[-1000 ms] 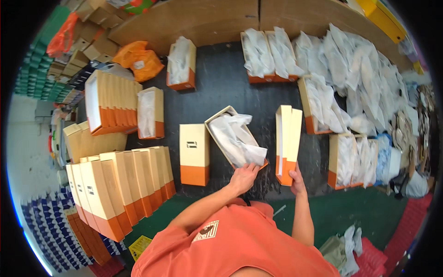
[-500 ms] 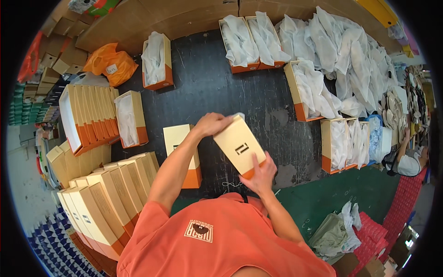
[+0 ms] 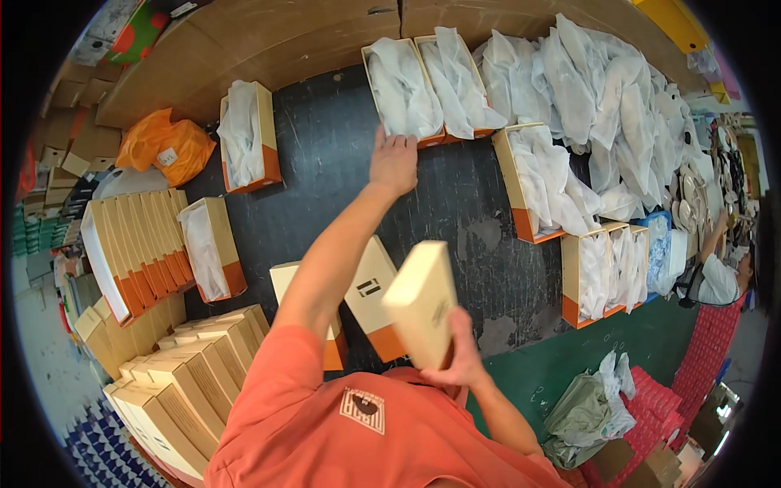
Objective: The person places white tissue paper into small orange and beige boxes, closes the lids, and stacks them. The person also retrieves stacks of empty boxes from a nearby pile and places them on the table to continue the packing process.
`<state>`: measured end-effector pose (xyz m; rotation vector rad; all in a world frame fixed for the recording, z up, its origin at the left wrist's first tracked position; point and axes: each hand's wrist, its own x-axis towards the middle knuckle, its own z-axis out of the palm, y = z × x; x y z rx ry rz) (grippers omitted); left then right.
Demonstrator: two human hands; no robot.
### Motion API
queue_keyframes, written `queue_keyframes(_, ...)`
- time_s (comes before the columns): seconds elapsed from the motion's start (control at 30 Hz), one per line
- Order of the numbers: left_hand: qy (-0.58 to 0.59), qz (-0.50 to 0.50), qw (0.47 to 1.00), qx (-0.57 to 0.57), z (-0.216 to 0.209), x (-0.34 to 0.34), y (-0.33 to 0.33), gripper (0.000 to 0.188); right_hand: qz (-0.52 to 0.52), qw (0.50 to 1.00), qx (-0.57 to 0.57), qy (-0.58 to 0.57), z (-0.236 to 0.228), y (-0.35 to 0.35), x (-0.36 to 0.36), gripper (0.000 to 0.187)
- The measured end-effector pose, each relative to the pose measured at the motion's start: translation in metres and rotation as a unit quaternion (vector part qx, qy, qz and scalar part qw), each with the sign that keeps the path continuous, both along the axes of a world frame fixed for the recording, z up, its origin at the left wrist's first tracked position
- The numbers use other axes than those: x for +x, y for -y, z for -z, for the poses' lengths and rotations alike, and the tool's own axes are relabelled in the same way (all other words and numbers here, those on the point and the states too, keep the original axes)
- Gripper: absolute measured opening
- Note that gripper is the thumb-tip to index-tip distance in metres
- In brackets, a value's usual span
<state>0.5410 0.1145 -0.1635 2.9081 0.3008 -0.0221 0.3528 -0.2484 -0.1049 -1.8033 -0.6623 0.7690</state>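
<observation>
My right hand (image 3: pixel 461 355) grips a cream cardboard box (image 3: pixel 421 299) by its near end, tilted up above the table. It is blurred, and I cannot tell whether it is a lid or a whole box. Beside it, a closed cream-and-orange shoebox (image 3: pixel 373 294) lies slanted on the table. Another shoebox (image 3: pixel 285 281) is partly behind my left forearm. At the far side, my left hand (image 3: pixel 394 167) has its fingers bent at the near edge of an open shoebox (image 3: pixel 431 141). White tissue-wrapped contents (image 3: pixel 401 85) fill that box.
More open shoeboxes with tissue-wrapped contents stand around the dark table (image 3: pixel 325 122). A white wrapped heap (image 3: pixel 606 98) lies at the far right. Cream boxes (image 3: pixel 191 378) stack at the lower left, near an orange bag (image 3: pixel 167 150). Another person (image 3: pixel 720 276) is at the right edge.
The shoebox both hands held now lies on the table. My left hand has reached forward to an open shoebox; my right hand has taken up another cream box. The view has shifted slightly.
</observation>
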Motion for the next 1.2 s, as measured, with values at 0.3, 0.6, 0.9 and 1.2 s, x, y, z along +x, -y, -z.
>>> queue_keyframes(0.3, 0.125, -0.012, 0.879, -0.459, 0.0, -0.15, 0.149, 0.045, 0.103, 0.96, -0.207, 0.156, 0.035, 0.048, 0.057, 0.126)
queue_keyframes(0.6, -0.26, -0.183, 0.916, -0.246, -0.034, -0.092, 0.066, 0.052, -0.013, 0.91, -0.258, 0.325, 0.044, -0.017, 0.052, 0.113)
queue_keyframes(0.9, 0.05, -0.202, 0.959, -0.192, 0.018, -0.109, 0.071, 0.037, -0.072, 0.874, -0.349, 0.33, 0.033, -0.076, 0.072, 0.123)
queue_keyframes(1.2, 0.064, -0.552, 0.715, -0.424, 0.019, -0.437, 0.018, 0.085, -0.009, 0.977, -0.203, -0.065, 0.072, -0.05, 0.132, 0.092)
